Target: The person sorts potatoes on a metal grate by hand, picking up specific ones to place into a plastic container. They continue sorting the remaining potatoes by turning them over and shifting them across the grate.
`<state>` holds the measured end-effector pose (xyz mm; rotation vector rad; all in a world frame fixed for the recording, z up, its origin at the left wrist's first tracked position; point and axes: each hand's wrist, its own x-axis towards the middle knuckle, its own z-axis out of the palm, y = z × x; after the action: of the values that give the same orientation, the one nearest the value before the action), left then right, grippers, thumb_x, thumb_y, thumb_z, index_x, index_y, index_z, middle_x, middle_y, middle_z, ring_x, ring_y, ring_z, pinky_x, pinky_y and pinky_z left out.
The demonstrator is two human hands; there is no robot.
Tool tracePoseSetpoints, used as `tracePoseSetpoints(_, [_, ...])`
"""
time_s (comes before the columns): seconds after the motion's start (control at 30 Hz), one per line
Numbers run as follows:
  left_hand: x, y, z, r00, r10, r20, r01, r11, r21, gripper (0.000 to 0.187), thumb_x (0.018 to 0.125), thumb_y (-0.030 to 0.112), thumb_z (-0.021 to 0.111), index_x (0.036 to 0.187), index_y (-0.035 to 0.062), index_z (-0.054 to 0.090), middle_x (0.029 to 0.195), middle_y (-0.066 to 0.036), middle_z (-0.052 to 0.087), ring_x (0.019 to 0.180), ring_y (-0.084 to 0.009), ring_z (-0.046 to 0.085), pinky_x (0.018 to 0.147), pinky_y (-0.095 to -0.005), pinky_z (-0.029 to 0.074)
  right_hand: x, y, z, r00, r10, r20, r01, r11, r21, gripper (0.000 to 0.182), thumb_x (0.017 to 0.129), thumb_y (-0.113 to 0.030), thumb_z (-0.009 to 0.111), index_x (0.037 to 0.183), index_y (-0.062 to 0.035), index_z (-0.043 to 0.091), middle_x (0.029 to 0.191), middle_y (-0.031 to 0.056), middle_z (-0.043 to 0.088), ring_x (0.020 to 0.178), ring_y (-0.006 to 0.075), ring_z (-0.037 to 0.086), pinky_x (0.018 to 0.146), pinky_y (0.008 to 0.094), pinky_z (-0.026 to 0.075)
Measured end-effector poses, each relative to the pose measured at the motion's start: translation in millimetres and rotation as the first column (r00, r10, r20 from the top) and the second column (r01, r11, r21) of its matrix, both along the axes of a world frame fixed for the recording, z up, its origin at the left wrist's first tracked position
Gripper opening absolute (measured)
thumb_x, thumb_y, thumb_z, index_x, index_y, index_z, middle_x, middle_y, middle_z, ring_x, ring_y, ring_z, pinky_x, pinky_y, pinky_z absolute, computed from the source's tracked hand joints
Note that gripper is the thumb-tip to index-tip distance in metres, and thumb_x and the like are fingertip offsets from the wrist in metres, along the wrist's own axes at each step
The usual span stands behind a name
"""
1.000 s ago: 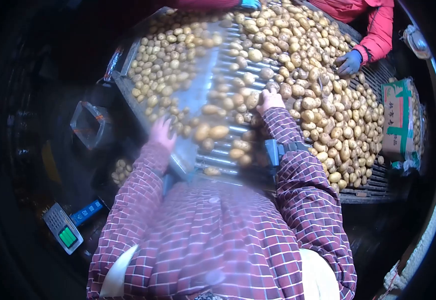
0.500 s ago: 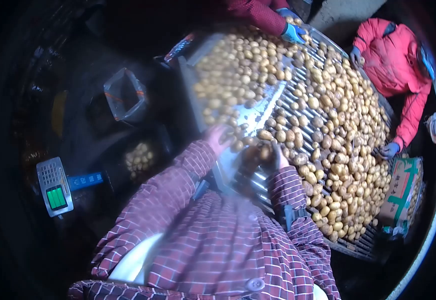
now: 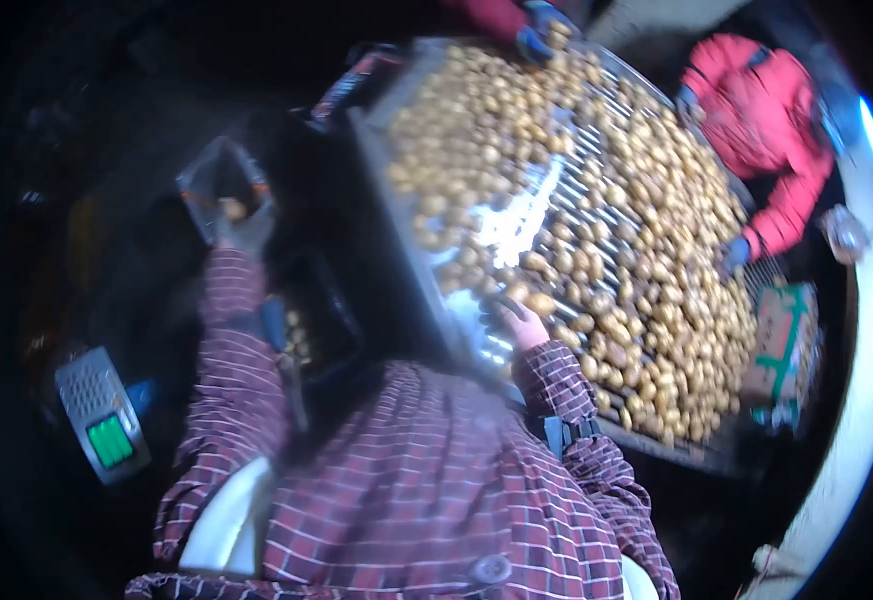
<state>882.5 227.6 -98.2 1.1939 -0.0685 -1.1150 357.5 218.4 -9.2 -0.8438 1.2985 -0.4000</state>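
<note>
My left hand (image 3: pixel 245 228) reaches over a clear plastic-lined container (image 3: pixel 197 190) on the left, blurred by motion. A potato (image 3: pixel 232 208) shows at its fingers, which look closed around it. On the near edge of the sorting table my right hand (image 3: pixel 519 322) rests low beside the potatoes (image 3: pixel 540 303), its dark-tipped fingers stretched out and nothing visible in them. Bare shiny metal (image 3: pixel 467 305) lies just left of that hand.
Potatoes cover the slatted table (image 3: pixel 672 455). A person in a red jacket (image 3: pixel 757 110) works at the right, and another person's gloved hands (image 3: pixel 537 40) are at the top. A scale (image 3: pixel 102 415), a crate of potatoes (image 3: pixel 342 350) and a carton (image 3: pixel 782 340) stand around.
My left hand has swung from the table's edge to the container on the left. My right hand has shifted slightly left, and the dark potatoes beside it no longer show there. The view has turned.
</note>
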Motion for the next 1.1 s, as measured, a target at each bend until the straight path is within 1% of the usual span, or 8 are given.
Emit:
tracePoseSetpoints(0.07, [25.4, -16.0, 5.9, 0.850, 0.297, -0.434, -0.251, 0.954, 0.162, 0.052, 0.093, 0.035, 0.059, 0.134, 0.0063, 0.045, 0.122, -0.016, 0.053, 0.113, -0.0322, 0.054, 0.107, -0.0492, 0.039, -39.8, 15.9, -26.6, 0.985, 0.008, -0.174, -0.036, 0.987, -0.155, 0.035, 0.094, -0.022, 0.061, 0.123, -0.0026, 0.062, 0.112, 0.0088, 0.067, 0.098, 0.0168, 0.063, 0.083, 0.0298, 0.051])
tracePoseSetpoints(0.3, [-169.6, -37.6, 49.2, 0.781, -0.460, 0.422, 0.466, 0.879, 0.095, 0.024, 0.094, 0.012, 0.059, 0.115, 0.0004, 0.063, 0.099, -0.013, 0.069, 0.087, -0.0210, 0.068, 0.078, -0.0330, 0.057, -107.5, 36.7, -70.5, 0.800, -0.229, -0.554, -0.107, 0.854, -0.508, 0.033, 0.086, -0.017, 0.066, 0.116, -0.0057, 0.065, 0.109, 0.0095, 0.069, 0.100, 0.0203, 0.065, 0.090, 0.0336, 0.051])
tracePoseSetpoints(0.5, [-363.3, -51.6, 80.1, -0.483, -0.559, 0.674, 0.740, 0.150, 0.655, 0.050, 0.091, 0.015, 0.062, 0.139, 0.0152, 0.048, 0.136, -0.016, 0.052, 0.121, -0.0266, 0.056, 0.104, -0.0365, 0.045, -49.1, -32.1, -10.7, 0.435, 0.201, -0.878, -0.645, 0.750, -0.148, 0.055, 0.076, -0.026, 0.072, 0.129, -0.0187, 0.056, 0.131, 0.0184, 0.051, 0.117, 0.0386, 0.051, 0.103, 0.0461, 0.043])
tracePoseSetpoints(0.67, [-440.8, -71.7, 74.2, -0.800, -0.401, 0.446, 0.467, 0.049, 0.883, 0.057, 0.086, 0.012, 0.065, 0.139, 0.0142, 0.045, 0.140, -0.016, 0.047, 0.123, -0.0316, 0.053, 0.106, -0.0370, 0.044, -79.7, -42.1, -50.5, 0.629, 0.086, -0.773, -0.542, 0.761, -0.356, 0.051, 0.076, -0.025, 0.070, 0.125, -0.0160, 0.060, 0.126, 0.0193, 0.054, 0.117, 0.0385, 0.052, 0.101, 0.0447, 0.044])
tracePoseSetpoints(0.8, [-451.3, -73.8, 75.8, -0.632, -0.545, 0.551, 0.570, 0.155, 0.807, 0.056, 0.082, 0.009, 0.068, 0.136, 0.0142, 0.050, 0.135, -0.014, 0.053, 0.118, -0.0308, 0.057, 0.102, -0.0355, 0.047, -100.8, -47.3, -47.9, 0.914, -0.005, -0.407, -0.175, 0.899, -0.403, 0.046, 0.085, -0.027, 0.064, 0.128, -0.0121, 0.058, 0.120, 0.0162, 0.060, 0.112, 0.0336, 0.058, 0.096, 0.0426, 0.048])
tracePoseSetpoints(0.9, [-426.4, -81.3, 75.9, 0.372, -0.927, -0.035, 0.928, 0.372, 0.010, 0.048, 0.083, 0.010, 0.070, 0.129, 0.0107, 0.057, 0.132, -0.012, 0.058, 0.117, -0.0197, 0.057, 0.101, -0.0361, 0.048, -112.7, -42.1, -22.1, 0.779, -0.446, 0.440, 0.330, 0.889, 0.317, 0.044, 0.093, -0.025, 0.059, 0.134, -0.0117, 0.053, 0.123, 0.0106, 0.061, 0.109, 0.0245, 0.061, 0.095, 0.0380, 0.051])
tracePoseSetpoints(0.93, [-422.6, -83.7, 112.6, 0.383, -0.870, -0.311, 0.908, 0.417, -0.048, 0.046, 0.083, 0.011, 0.073, 0.126, 0.0111, 0.059, 0.131, -0.011, 0.059, 0.116, -0.0184, 0.057, 0.101, -0.0358, 0.048, -111.6, -37.3, -2.6, 0.760, -0.431, 0.486, 0.297, 0.896, 0.330, 0.044, 0.094, -0.025, 0.059, 0.135, -0.0103, 0.052, 0.124, 0.0109, 0.060, 0.109, 0.0240, 0.061, 0.096, 0.0378, 0.051])
tracePoseSetpoints(1.1, [-429.6, -70.9, 107.0, 0.384, -0.897, 0.218, 0.923, 0.370, -0.104, 0.053, 0.075, 0.019, 0.082, 0.123, 0.0104, 0.060, 0.122, -0.007, 0.066, 0.113, -0.0181, 0.059, 0.098, -0.0395, 0.049, -109.0, -31.4, 49.6, 0.793, -0.186, 0.580, 0.169, 0.982, 0.085, 0.060, 0.087, -0.017, 0.069, 0.140, -0.0030, 0.042, 0.131, 0.0137, 0.055, 0.120, 0.0244, 0.055, 0.106, 0.0388, 0.043])
